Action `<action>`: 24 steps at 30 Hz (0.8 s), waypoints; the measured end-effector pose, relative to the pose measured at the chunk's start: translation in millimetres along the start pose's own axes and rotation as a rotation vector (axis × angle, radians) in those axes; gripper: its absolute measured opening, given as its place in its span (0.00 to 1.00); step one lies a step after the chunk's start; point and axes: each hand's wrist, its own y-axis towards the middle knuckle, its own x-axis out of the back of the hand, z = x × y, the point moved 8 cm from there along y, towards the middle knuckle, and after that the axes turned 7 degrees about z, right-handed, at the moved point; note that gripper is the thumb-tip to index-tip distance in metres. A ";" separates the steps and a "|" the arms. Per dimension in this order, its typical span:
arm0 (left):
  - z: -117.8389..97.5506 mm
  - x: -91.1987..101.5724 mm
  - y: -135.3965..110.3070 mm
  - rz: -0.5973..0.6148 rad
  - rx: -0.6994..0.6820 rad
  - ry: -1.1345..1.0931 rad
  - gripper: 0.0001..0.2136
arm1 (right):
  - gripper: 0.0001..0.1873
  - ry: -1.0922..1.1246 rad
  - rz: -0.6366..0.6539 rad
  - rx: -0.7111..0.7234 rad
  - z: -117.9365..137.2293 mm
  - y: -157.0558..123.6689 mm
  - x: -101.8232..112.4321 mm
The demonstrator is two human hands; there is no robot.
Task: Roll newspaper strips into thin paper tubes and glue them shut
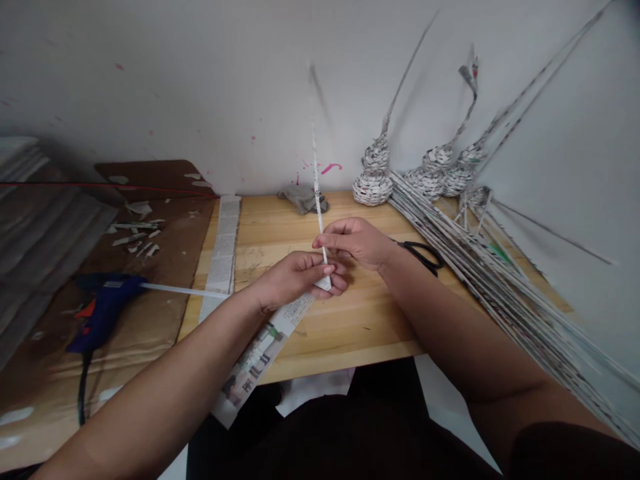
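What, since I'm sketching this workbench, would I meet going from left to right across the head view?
Blue hot-glue gun → pale newspaper strips lying on the table → left hand → right hand → black-handled scissors.

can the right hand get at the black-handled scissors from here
Likely yes: the black-handled scissors lie near the right hand, handles uncovered, though it is busy with the paper tube.

- Head-worn view, looking forward and down over the counter (370,327) from behind its near edge.
- Close range, the wall (235,87) beyond the far edge included.
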 end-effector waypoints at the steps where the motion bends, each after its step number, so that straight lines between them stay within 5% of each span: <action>1: -0.2 -0.7 -0.1 0.002 0.004 0.008 0.17 | 0.16 -0.004 -0.049 0.019 1.5 -0.4 3.5; 4: -0.4 -2.4 -0.6 0.009 0.021 0.032 0.16 | 0.17 -0.031 -0.107 0.068 7.7 -2.0 6.4; 9: -0.8 -1.4 -0.4 0.004 0.010 0.026 0.16 | 0.18 -0.061 0.099 -0.026 3.5 -2.2 -9.6; 14: -0.1 -4.1 1.2 0.033 0.001 0.038 0.15 | 0.20 -0.087 -0.092 0.083 10.6 -2.6 5.9; 20: -0.3 -3.2 0.6 0.027 -0.003 0.029 0.15 | 0.18 -0.121 0.068 -0.001 11.1 -4.0 -5.7; 24: 0.0 -5.2 -0.2 0.037 0.007 0.047 0.15 | 0.19 -0.108 -0.108 0.058 14.1 -4.4 7.2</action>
